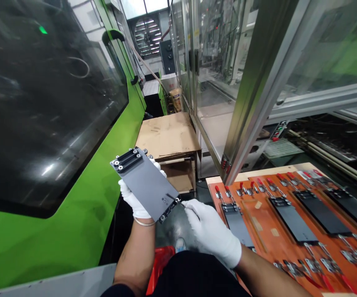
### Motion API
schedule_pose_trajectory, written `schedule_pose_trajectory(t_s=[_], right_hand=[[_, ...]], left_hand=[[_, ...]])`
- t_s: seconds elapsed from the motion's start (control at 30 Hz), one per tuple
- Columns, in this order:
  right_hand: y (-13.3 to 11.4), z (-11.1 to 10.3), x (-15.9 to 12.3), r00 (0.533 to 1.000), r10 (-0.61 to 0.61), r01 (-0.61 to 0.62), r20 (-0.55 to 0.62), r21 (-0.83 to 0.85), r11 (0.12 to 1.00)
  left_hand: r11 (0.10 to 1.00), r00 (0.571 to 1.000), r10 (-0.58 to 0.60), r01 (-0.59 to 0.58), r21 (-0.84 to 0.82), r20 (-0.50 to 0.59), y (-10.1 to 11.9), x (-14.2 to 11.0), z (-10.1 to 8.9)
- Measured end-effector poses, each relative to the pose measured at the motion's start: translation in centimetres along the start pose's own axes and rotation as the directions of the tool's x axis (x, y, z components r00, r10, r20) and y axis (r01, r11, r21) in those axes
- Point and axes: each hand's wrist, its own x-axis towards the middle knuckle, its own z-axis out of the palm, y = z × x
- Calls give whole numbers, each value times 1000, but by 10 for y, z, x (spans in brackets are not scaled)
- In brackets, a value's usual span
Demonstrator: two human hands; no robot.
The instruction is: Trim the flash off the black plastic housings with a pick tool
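Observation:
A flat grey rectangular panel [149,183] with black ribbed fittings at its upper end is tilted in front of me. My left hand [132,201], in a white glove, grips it from below, with fingertips showing past its far edge. At the panel's lower right corner is my gloved right hand [207,229]. Its fingers are closed round a thin dark tool [178,202], whose tip reaches onto the panel near some small holes. What kind of tool it is I cannot make out.
To the right, an orange fixture board [263,251] carries several similar panels [292,220] and red-handled toggle clamps. A green machine [116,165] stands at the left. Ahead is a cardboard-topped cart [169,134]. An aluminium-framed enclosure [252,95] rises at the right. A red object [161,264] is below me.

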Motion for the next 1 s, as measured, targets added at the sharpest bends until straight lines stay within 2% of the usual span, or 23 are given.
schedule_pose_trajectory(t_s=[0.1, 0.3, 0.47, 0.57, 0.63, 0.7, 0.77, 0.83, 0.9, 1.0], right_hand=[[-1, -2, -2, 999, -25, 25, 37, 3, 1000], [1, -9, 2, 998, -50, 52, 37, -47, 998], [1, -19, 6, 986, -95, 111, 140, -117, 987], [-1, -23, 5, 981, -55, 71, 186, -80, 994], [-2, -21, 3, 979, 12, -13, 205, 3, 1000], [-4, -17, 1, 966, 111, -147, 232, 148, 978], [-6, -11, -1, 936, 216, -304, 278, 328, 894], [-8, -4, -2, 903, 285, -416, 323, 480, 773], [-6, 1, -2, 898, 316, -440, 307, 587, 680], [-1, 5, -4, 916, 354, -386, 186, 642, 662]], left_hand=[[1000, 1000, 0, -1, -25, -20, 0, -1, -1], [999, 998, -26, 24, -39, -49, 1, -4, 2], [998, 999, -48, 47, -50, -24, 0, -5, 2], [992, 998, -66, 65, -103, -4, 0, -5, 1], [988, 998, -69, 69, -136, 6, -1, -6, 1], [986, 998, -58, 59, -156, 11, -1, -6, 2], [985, 999, -49, 50, -162, 10, -1, -5, 3], [987, 999, -47, 48, -155, 10, -1, -5, 3], [988, 999, -47, 49, -143, 14, -2, -5, 2], [989, 999, -43, 42, -140, 2, -3, -4, 2]])
